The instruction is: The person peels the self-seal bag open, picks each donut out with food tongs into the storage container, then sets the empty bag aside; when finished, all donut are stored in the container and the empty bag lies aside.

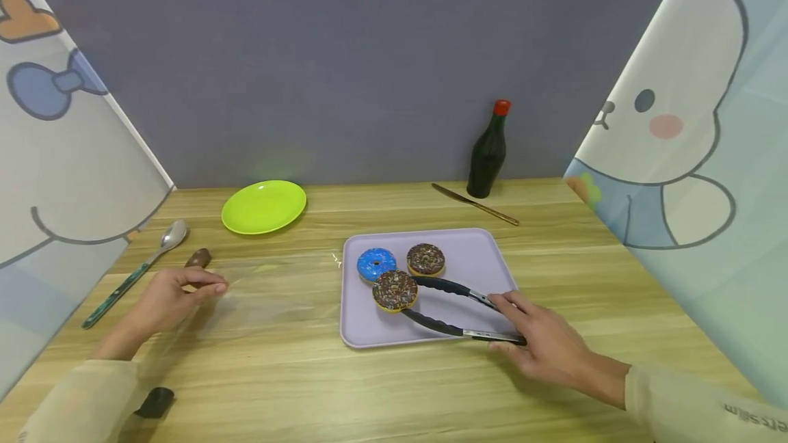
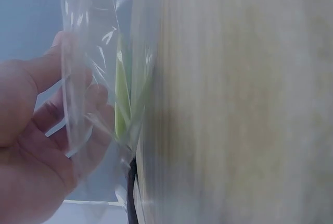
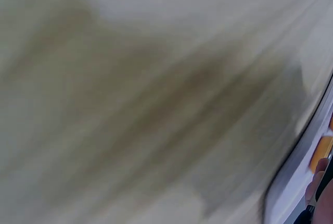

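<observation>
My left hand [image 1: 178, 298] pinches the edge of a clear plastic bag [image 1: 265, 303], which spreads out to its right over the table. The left wrist view shows thumb and fingers at the film of the bag [image 2: 106, 15]. My right hand [image 1: 546, 346] grips a pair of black and silver tongs [image 1: 446, 286]. The tongs' tips sit on either side of a chocolate-sprinkled donut [image 1: 384, 287], at the lilac tray [image 1: 477, 255]. A blue donut [image 1: 368, 260] and a second chocolate donut [image 1: 425, 250] lie behind it on the tray.
A lime-green plate [image 1: 265, 207] stands at the back left. A green-handled spoon [image 1: 126, 287] and a brown spoon [image 1: 198, 258] lie at the left. Back right are a knife [image 1: 477, 204] and a dark bottle [image 1: 488, 156]. A black object [image 1: 156, 402] lies near the left sleeve.
</observation>
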The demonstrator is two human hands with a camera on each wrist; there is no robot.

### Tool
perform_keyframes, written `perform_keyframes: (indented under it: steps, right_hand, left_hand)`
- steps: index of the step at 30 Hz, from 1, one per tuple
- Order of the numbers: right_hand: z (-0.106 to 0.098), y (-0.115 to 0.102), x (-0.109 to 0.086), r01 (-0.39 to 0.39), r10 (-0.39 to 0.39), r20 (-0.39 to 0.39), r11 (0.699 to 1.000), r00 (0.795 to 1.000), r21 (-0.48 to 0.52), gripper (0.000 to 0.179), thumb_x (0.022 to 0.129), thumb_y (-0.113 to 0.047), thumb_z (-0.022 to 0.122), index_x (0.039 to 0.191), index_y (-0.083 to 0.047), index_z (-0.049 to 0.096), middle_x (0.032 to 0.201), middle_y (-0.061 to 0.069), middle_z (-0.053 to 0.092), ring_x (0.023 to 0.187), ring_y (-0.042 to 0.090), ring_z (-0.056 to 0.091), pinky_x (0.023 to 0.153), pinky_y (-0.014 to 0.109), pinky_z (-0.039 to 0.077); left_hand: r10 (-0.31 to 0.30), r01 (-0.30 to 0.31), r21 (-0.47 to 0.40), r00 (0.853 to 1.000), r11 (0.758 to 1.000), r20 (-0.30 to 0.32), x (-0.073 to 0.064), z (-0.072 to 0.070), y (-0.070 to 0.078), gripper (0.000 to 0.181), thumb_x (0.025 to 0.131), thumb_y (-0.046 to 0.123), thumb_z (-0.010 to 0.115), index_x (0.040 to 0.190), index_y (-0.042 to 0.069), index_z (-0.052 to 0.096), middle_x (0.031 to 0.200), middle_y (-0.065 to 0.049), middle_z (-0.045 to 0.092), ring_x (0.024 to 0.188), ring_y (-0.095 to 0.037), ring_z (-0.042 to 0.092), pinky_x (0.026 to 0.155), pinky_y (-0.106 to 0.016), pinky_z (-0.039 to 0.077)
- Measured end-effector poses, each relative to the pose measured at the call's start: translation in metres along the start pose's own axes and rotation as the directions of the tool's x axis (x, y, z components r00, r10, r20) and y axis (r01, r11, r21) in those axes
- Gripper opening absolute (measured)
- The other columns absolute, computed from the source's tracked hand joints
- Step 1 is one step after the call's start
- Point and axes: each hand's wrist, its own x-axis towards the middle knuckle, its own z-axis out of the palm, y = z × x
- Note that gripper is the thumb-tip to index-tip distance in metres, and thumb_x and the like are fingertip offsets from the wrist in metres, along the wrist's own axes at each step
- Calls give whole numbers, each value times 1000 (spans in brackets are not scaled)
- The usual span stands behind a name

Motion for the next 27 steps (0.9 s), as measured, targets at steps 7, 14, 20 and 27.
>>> perform_keyframes:
  steps: [7, 14, 20, 27]
  right_hand:
    - [-11, 6, -26, -105, 105, 1, 994, 995, 13, 62, 73, -27, 82, 124, -2, 58, 109, -5, 54, 55, -7, 31, 49, 16, 32]
    - [-24, 15, -45, -171, 170, -36, 985, 985, -28, 62, 71, -26, 84, 123, -2, 58, 104, -5, 53, 57, -6, 33, 49, 17, 32]
    - [-32, 28, -57, -219, 216, -73, 975, 974, -45, 63, 69, -21, 85, 122, -2, 56, 98, -4, 51, 58, -5, 35, 48, 20, 33]
    - [-32, 45, -63, -238, 229, -89, 966, 969, -103, 63, 68, -21, 85, 118, 3, 56, 93, 1, 52, 56, -4, 35, 47, 22, 34]
  left_hand:
    - [2, -3, 32, 1000, 999, 5, 1, -1, -2, 7, 79, 3, 76, 82, 9, 75, 78, 10, 68, 72, 1, 57, 54, -19, 46]
    - [-12, 11, 57, 1000, 998, 5, 1, -1, -2, 9, 78, 4, 77, 80, 12, 75, 77, 10, 68, 71, 1, 57, 53, -20, 46]
    - [-21, 20, 53, 1000, 998, 13, 0, -3, -2, 11, 77, 2, 77, 80, 12, 75, 76, 9, 68, 69, 1, 57, 51, -20, 46]
    - [-6, 5, 54, 1000, 999, 14, 0, -2, -2, 9, 77, 3, 77, 79, 11, 75, 76, 10, 68, 69, 1, 57, 49, -20, 45]
